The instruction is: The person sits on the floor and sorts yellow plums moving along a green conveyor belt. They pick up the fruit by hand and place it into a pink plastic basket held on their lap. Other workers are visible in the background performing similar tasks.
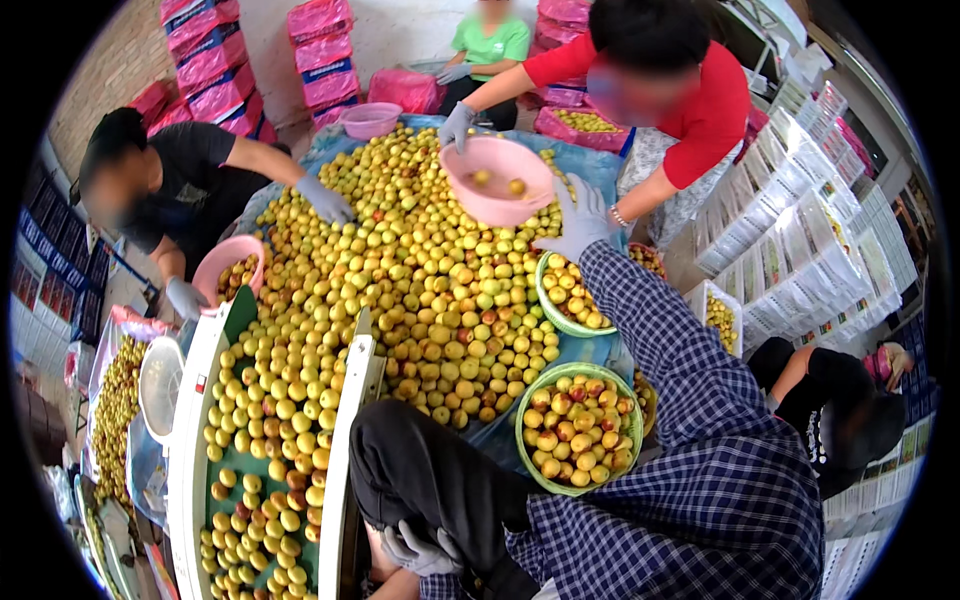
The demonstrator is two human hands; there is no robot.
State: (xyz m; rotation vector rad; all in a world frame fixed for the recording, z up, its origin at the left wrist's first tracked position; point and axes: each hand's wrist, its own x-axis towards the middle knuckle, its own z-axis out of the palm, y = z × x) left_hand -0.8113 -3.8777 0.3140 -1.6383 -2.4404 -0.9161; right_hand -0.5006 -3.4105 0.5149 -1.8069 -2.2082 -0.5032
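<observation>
My right hand (577,219), in a light grey glove below a checked sleeve, reaches over the heap of jujubes (420,285). Its fingers are spread beside the right rim of a pink plastic basin (495,206) holding a few fruits; contact is unclear. A co-worker in red has one gloved hand on the basin's far rim; that person's other hand is hidden behind mine. My left hand (424,553), also gloved, lies low by my bent leg, fingers apart, nothing visible in it. Two green baskets of jujubes, one (561,322) below my right hand, another (520,442) by my thigh, stand to the right.
A green conveyor belt (238,463) between white side rails (186,450) carries jujubes at lower left. Another co-worker's gloved hand (326,201) touches the heap, beside a pink basin (260,281). Stacked clear-wrapped boxes (787,255) stand right; pink-wrapped stacks (322,56) stand behind.
</observation>
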